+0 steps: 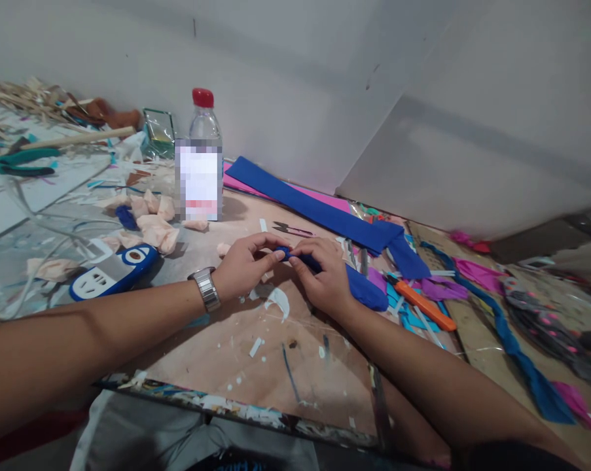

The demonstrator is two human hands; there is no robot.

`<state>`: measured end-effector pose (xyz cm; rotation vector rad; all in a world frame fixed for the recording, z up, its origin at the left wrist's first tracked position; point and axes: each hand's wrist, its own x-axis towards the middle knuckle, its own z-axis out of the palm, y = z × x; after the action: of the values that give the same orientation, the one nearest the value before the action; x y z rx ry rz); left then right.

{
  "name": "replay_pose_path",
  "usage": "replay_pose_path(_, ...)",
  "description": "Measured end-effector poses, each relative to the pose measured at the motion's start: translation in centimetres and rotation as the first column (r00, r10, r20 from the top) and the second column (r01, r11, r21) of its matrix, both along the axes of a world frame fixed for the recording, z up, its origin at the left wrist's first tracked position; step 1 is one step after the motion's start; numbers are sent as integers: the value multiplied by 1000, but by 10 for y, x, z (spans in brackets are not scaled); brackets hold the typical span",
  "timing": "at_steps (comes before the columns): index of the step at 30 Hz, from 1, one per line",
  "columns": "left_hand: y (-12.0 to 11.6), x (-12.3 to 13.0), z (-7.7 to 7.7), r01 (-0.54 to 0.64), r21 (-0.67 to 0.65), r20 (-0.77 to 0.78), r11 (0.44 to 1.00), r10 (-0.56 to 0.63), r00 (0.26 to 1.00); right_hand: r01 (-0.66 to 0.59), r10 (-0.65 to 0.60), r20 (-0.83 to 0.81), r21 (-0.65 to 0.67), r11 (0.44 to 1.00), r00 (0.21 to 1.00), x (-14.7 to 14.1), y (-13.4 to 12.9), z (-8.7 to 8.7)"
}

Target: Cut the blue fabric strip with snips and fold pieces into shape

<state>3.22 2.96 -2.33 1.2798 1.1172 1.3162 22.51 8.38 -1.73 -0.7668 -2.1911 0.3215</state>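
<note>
Both hands meet at the middle of the board, pinching the end of a dark blue crepe paper strip [366, 292]. My left hand [246, 261], with a metal watch on its wrist, grips the bunched end between thumb and fingertips. My right hand [324, 271] is closed on the same strip just beside it, thumb and fingers almost touching the left ones. The strip's loose part runs out to the right, behind my right hand. Just beyond the hands lie small thread snips [292, 229]. A longer folded blue strip [300, 203] lies farther back.
A red-capped bottle [205, 131] stands at the back. To the left are a blue-and-white power strip [113, 271], crumpled peach paper pieces [155, 229] and green-handled pliers [25, 160]. An orange utility knife [425, 306] lies right, among coloured scraps.
</note>
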Motion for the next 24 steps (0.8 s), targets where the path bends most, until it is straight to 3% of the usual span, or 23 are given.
replay_pose_path(6,-4,1,9,4,-62,15,998,-3,1000,5,-6,29,28,1000,1000,1,0,1)
replay_pose_path(12,-1,1,2,-57,-92,20,994,59,998,42,-52,129,78,996,990,1,-2,3)
replay_pose_path(17,-2,2,1,-41,-73,-15,997,40,999,53,-74,139,148,988,987,1,-4,6)
replay_pose_path(24,-4,1,8,-36,-40,-39,999,34,999,38,-53,156,97,995,986,1,-4,3)
